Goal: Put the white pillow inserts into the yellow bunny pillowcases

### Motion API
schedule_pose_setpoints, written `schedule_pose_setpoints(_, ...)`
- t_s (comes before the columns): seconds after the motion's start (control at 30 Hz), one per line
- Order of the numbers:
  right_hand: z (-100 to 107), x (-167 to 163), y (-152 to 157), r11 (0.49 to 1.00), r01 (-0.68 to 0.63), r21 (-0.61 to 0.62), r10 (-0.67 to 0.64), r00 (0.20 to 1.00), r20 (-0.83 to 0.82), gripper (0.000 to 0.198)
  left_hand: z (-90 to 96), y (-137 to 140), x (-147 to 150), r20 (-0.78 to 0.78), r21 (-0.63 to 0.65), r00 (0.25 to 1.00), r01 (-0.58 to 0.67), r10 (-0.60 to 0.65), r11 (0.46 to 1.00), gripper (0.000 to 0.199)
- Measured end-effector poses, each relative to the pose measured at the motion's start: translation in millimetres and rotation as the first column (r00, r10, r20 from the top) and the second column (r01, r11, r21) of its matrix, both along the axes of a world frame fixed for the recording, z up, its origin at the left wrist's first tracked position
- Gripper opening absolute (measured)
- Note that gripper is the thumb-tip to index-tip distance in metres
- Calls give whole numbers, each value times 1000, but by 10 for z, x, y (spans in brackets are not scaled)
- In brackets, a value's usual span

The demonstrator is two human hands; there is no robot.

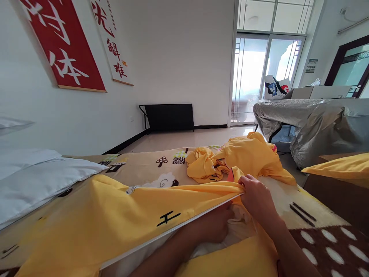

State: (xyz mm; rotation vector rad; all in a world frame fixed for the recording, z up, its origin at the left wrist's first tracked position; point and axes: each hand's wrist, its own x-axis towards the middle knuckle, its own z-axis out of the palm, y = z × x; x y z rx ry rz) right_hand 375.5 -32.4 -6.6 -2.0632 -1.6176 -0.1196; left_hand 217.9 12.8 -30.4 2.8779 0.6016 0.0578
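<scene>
A yellow pillowcase (123,215) with black line marks and a white edge is stretched across the bed in front of me. My right hand (256,196) pinches the far corner of its open edge and holds it up. Under that raised edge, my left hand (216,227) reaches inside with its fingers curled. They appear closed on a white pillow (213,248), of which only part shows; the fingertips are partly hidden. The lower layer of yellow cloth lies beneath my forearms.
Crumpled yellow cloths (245,154) lie on the bed's far side, over a patterned blanket (152,163). White pillows (57,173) are stacked at left. More yellow cloth (340,167) rests on a cardboard box (328,196) at right. Behind stands a table with a silver cover (317,119).
</scene>
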Motion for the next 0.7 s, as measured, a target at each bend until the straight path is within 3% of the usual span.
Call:
schedule_pose_setpoints(0.1, -4, 3, -3, 997, -54, 47, 54, 999, -6, 32, -18, 44, -24, 39, -73, 999, 2, 0, 997, 16)
schedule_pose_setpoints(0.2, -11, 26, 8, 987, -153, 51, 159, 977, -142, 32, 12, 17, -31, 74, -160, 993, -75, 88, 984, 9)
schedule_pose_setpoints(0.33, 7, 41, 29, 949, -288, 130, 315, 896, -312, 30, 78, -66, -2, 222, -225, 941, -204, 254, 953, 29)
schedule_pose_setpoints(0.43, 17, 41, 52, 939, -309, 151, 343, 866, -363, 23, 81, -82, 15, 140, -279, 954, -219, 265, 935, 32)
schedule_pose_setpoints(0.57, 11, 44, 65, 936, -311, 167, 351, 869, -350, 25, 54, -69, 10, 46, -137, 997, -59, 65, 989, 45)
schedule_pose_setpoints(0.7, 9, 53, 50, 940, -309, 141, 339, 886, -317, 27, 39, -109, 5, -25, 20, 999, -40, 40, 999, 24)
